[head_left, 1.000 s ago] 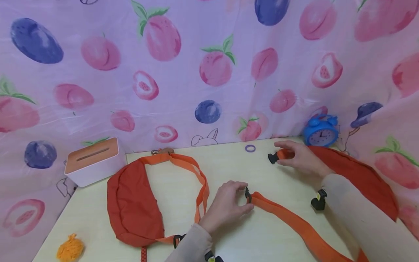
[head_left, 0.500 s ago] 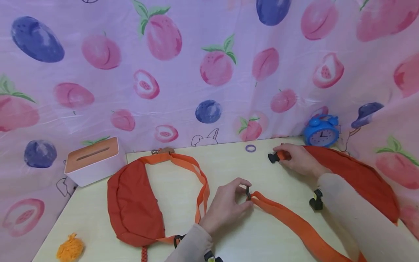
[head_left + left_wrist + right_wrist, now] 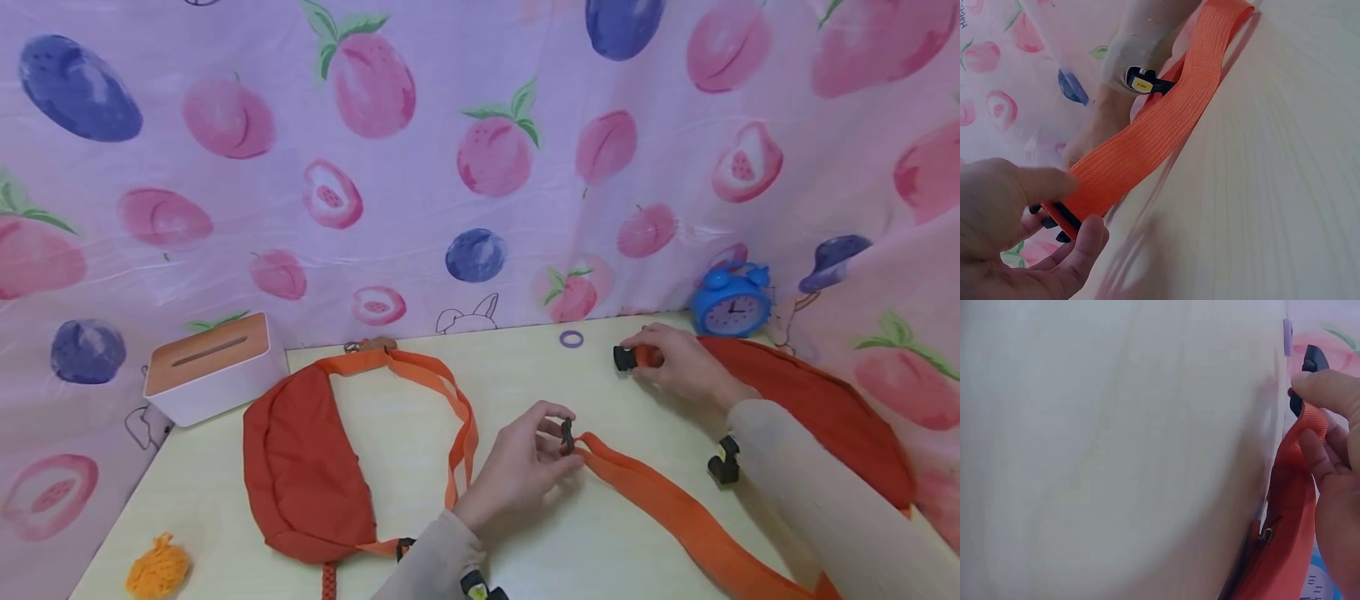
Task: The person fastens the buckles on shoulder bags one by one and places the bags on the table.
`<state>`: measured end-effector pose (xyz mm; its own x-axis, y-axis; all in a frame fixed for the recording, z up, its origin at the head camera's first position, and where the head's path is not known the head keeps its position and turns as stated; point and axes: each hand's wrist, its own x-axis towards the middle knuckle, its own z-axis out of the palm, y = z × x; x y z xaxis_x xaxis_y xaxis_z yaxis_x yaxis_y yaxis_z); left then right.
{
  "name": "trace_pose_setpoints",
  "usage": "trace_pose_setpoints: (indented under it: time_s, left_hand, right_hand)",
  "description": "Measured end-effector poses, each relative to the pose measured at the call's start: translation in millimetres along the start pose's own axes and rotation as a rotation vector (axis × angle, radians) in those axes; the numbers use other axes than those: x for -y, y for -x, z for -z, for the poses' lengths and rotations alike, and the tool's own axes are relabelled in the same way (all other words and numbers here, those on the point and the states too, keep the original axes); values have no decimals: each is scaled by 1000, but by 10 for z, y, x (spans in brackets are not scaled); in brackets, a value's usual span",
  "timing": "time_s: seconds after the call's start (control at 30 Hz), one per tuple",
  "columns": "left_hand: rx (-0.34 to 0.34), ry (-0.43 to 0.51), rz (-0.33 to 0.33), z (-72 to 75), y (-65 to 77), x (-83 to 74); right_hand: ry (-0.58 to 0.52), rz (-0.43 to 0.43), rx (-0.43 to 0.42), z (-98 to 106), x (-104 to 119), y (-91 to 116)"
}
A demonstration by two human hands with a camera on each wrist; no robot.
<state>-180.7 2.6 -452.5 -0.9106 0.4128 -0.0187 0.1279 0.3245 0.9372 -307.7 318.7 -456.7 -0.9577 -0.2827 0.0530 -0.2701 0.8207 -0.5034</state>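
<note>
Now the left hand [image 3: 521, 467] has its fingers pinched on a black buckle [image 3: 567, 435] at the orange strap's [image 3: 675, 500] end, and over there the right hand [image 3: 686, 367] grips the other buckle [image 3: 623, 358]! Their red bag [image 3: 817, 408] lies on the table [image 3: 600, 542], far end near the blue clock [image 3: 731, 307].

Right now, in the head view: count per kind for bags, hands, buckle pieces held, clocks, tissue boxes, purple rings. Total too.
Bags: 2
Hands: 2
Held buckle pieces: 2
Clock: 1
Tissue box: 1
Purple ring: 1
Total: 9
</note>
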Motion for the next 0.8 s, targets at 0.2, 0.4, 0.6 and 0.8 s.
trace_pose_setpoints:
  time_s: [0.2, 0.4, 0.6, 0.8]
  left_hand:
    - [-8, 29, 4, -5, 11, -17]
    - [-47, 33, 12, -11, -11, -8]
    - [-154, 42, 18, -3, -27, -1]
    - [-195, 68, 20, 23, -28, -16]
  right_hand:
    - [-24, 18, -39, 4, 27, 71]
    - [-35, 54, -90, 18, 63, 142]
    - [-45, 119, -108, 30, 71, 199]
    - [-65, 124, -122, 65, 110, 243]
